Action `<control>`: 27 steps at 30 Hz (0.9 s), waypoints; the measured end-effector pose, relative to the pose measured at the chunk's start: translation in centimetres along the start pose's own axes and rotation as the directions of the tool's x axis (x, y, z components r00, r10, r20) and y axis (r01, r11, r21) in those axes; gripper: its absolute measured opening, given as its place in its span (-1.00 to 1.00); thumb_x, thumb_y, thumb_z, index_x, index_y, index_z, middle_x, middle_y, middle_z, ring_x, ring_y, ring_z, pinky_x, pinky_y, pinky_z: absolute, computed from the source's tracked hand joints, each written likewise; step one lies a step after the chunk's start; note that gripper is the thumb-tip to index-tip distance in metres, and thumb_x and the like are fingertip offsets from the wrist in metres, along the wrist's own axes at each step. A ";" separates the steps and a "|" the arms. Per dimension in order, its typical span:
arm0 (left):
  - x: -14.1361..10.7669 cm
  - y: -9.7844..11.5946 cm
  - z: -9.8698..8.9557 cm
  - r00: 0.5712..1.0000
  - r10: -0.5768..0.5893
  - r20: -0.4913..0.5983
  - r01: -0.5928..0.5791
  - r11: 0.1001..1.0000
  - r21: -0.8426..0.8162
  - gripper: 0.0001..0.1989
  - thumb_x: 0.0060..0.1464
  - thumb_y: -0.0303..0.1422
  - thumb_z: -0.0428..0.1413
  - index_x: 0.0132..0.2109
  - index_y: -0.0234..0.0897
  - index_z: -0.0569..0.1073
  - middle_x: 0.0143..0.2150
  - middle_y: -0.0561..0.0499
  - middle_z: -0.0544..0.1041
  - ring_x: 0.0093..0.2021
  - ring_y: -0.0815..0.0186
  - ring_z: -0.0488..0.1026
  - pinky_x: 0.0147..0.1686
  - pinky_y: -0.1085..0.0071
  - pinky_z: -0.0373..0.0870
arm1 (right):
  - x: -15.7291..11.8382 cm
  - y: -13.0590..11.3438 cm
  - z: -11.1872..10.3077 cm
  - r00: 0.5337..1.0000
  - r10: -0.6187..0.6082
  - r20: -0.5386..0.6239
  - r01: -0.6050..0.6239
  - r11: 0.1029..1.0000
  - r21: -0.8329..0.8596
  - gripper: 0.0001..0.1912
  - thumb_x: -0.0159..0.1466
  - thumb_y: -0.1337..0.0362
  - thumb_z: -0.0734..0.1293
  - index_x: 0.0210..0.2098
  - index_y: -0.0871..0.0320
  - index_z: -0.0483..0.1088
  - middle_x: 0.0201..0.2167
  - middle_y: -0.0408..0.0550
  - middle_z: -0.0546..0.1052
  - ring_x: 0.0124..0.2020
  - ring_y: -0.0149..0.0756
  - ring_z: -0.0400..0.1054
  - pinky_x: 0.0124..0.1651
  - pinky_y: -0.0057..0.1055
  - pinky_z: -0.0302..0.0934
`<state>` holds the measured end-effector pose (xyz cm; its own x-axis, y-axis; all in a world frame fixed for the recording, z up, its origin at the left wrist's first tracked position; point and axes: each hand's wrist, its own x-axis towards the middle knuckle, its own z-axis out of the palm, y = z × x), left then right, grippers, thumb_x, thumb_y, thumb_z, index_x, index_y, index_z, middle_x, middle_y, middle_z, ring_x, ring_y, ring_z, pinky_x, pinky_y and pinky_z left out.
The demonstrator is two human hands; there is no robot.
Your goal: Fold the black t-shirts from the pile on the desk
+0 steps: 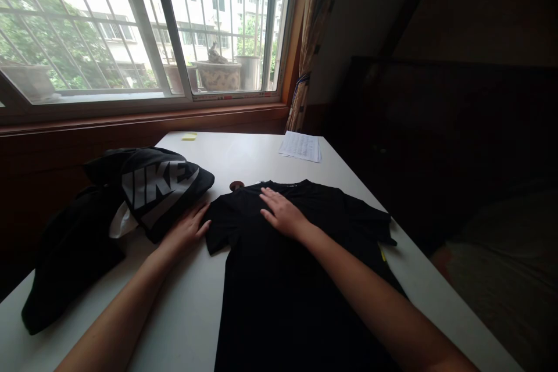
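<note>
A black T-shirt (270, 290) lies spread out on the white table (183, 308), collar toward the window and sleeves out to both sides. My right hand (283, 215) rests flat on its upper chest just below the collar, fingers stretched out. Between the shirt's left sleeve and a black bag-like bundle with a grey NIKE print (152, 186), my left hand (187, 226) lies with its fingers extended. It is close to the bundle's lower edge and holds nothing that I can see. Folds hide the bundle's full shape, and a dark cloth part (74, 256) hangs toward the table's left edge.
Papers (300, 146) lie at the table's far right, and a yellow note (189, 136) at the far left. A small round brown object (236, 186) sits by the shirt's shoulder. Beyond stand a barred window (187, 29) and a tied curtain (305, 70).
</note>
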<state>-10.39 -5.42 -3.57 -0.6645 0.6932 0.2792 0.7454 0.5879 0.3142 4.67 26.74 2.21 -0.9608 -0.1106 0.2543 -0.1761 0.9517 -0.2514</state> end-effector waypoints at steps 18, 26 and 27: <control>-0.4 0.6 -1.1 0.974 -0.136 -0.183 0.110 0.983 -0.147 -0.39 0.25 -0.11 0.08 0.36 -0.20 0.22 0.23 -0.22 0.38 0.22 -0.03 0.37 0.23 0.01 0.34 | 4.2 -8.1 5.0 0.923 -0.306 0.235 0.298 0.952 0.069 -0.32 0.47 -0.16 0.05 0.46 -0.02 0.04 0.51 -0.02 -0.07 0.52 -0.04 -0.29 0.48 0.11 -0.34; -0.4 0.5 -1.7 0.988 -0.150 -0.047 0.134 0.961 -0.242 -0.52 0.19 -0.13 0.09 0.19 -0.23 0.40 0.12 -0.17 0.54 0.11 0.03 0.51 0.14 0.10 0.44 | 2.9 -9.0 4.9 0.912 -0.337 0.235 0.326 0.942 0.086 -0.29 0.47 -0.17 0.04 0.48 0.04 0.00 0.51 0.00 -0.06 0.53 -0.08 -0.30 0.50 0.08 -0.37; -0.4 0.4 -1.8 0.989 -0.144 -0.029 0.132 0.956 -0.263 -0.55 0.19 -0.13 0.08 0.16 -0.22 0.42 0.10 -0.15 0.56 0.11 0.04 0.52 0.14 0.12 0.44 | 2.9 -9.1 4.9 0.913 -0.337 0.231 0.324 0.942 0.092 -0.28 0.47 -0.17 0.03 0.47 0.06 0.01 0.50 0.01 -0.06 0.53 -0.09 -0.30 0.50 0.08 -0.38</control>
<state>-9.92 -6.20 -1.87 -0.7664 0.5887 0.2570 0.6107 0.5436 0.5759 2.46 16.37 0.63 -0.8673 -0.4874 0.1012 -0.4968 0.8339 -0.2404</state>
